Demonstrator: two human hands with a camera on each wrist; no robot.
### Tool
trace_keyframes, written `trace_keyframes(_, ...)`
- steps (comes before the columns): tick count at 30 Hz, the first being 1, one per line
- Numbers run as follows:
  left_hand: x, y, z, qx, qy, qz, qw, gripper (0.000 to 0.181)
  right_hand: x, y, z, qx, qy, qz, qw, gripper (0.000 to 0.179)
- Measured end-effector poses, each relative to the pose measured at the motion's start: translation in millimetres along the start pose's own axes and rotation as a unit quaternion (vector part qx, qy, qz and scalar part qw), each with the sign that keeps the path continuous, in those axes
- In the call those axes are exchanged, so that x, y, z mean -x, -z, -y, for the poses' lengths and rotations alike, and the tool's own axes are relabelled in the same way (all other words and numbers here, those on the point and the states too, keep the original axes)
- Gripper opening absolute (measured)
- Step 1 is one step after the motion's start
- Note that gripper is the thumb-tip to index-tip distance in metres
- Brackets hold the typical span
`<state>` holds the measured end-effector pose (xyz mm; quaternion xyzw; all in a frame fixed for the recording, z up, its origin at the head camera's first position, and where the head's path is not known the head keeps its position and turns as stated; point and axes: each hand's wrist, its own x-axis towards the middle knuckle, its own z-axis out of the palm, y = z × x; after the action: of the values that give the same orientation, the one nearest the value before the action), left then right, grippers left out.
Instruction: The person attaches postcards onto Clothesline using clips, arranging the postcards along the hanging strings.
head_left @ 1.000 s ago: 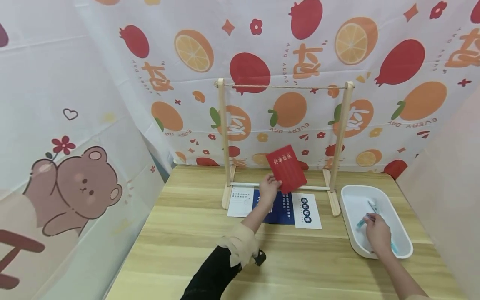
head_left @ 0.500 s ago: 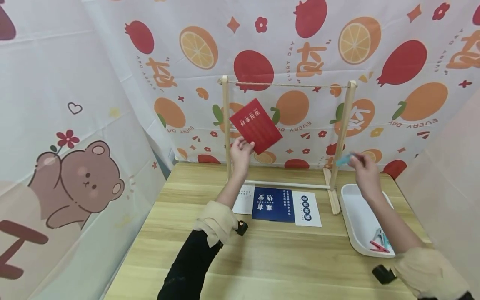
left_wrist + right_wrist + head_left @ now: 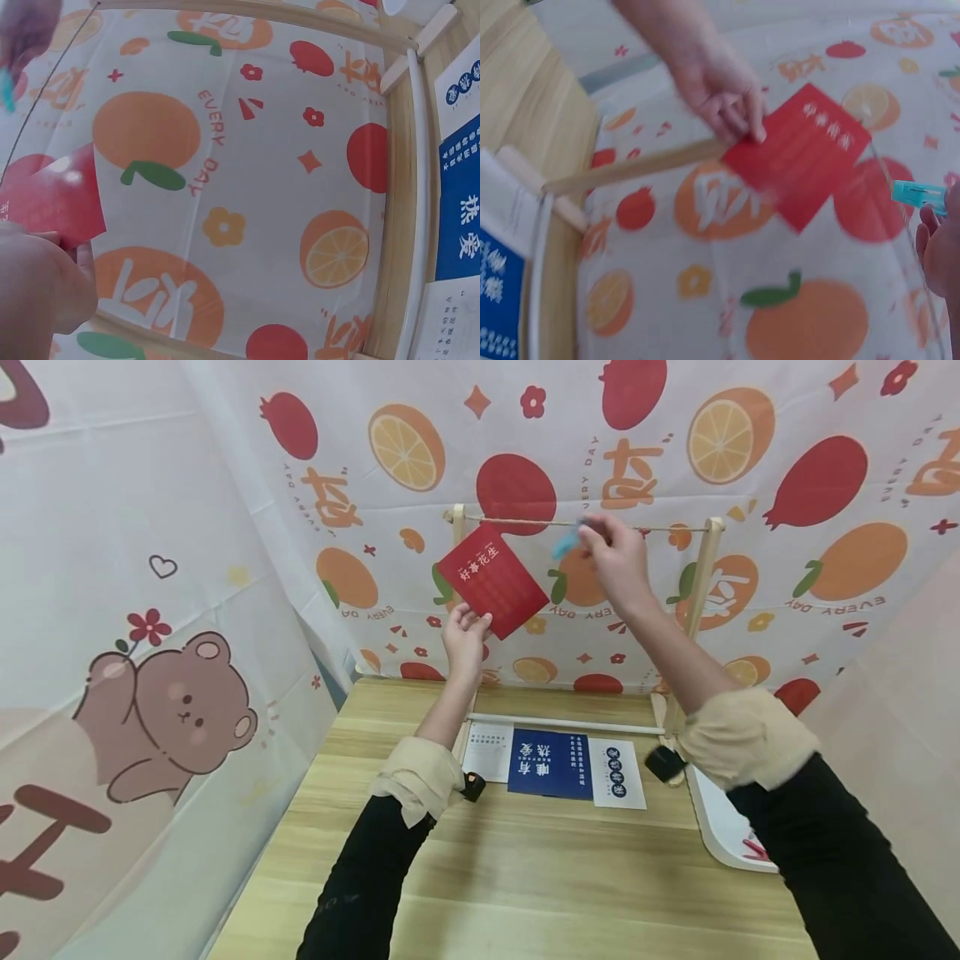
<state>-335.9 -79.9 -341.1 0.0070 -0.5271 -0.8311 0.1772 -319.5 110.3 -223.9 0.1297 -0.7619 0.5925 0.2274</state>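
Note:
My left hand (image 3: 465, 647) pinches a red card (image 3: 495, 583) with white characters by its lower corner. The card is tilted, and its top corner overlaps the left part of the rope (image 3: 517, 521) in the head view. My right hand (image 3: 618, 560) pinches a light blue clothespin (image 3: 566, 543) just below the rope, to the right of the card. In the right wrist view the clothespin (image 3: 919, 195) points toward the card (image 3: 799, 157), with a gap between them. The rope is strung between the two posts of a wooden frame (image 3: 701, 577).
Flat on the table (image 3: 525, 877), along the frame's white bottom bar (image 3: 570, 724), lie a white card (image 3: 489, 752), a blue card (image 3: 550, 764) and another white card (image 3: 617, 774). A white basin (image 3: 716, 818) with a red clothespin (image 3: 756, 849) stands right, partly behind my right arm.
My left hand has raised the red card from the table up to the rope's left side. My right hand has carried the blue clothespin out of the basin, up and left to the rope.

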Motion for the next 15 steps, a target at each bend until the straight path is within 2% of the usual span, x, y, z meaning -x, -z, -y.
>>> trace_keyframes(4, -3.0, -2.0, -3.2, 0.013, -0.002, 0.005, 0.9999, 0.02, -22.8, -23, 29, -0.058, -0.047, 0.012, 0.9972, 0.034)
trace_keyframes(7, -3.4, -1.9, -2.5, 0.013, 0.002, 0.007, 0.9999, 0.02, -36.6, -37, 42, -0.076, -0.085, 0.013, 0.9934, 0.033)
trace_keyframes(10, -2.8, -0.2, -1.0, 0.006, 0.004, 0.006, 1.0, 0.021, -46.6, -47, 45, -0.076, -0.109, 0.006, 0.9912, 0.032)
trace_keyframes(15, -4.5, 2.1, 1.1, 0.0, 0.002, 0.001, 1.0, 0.022, -52.6, -56, 44, -0.08, -0.15, -0.004, 0.9855, 0.031)
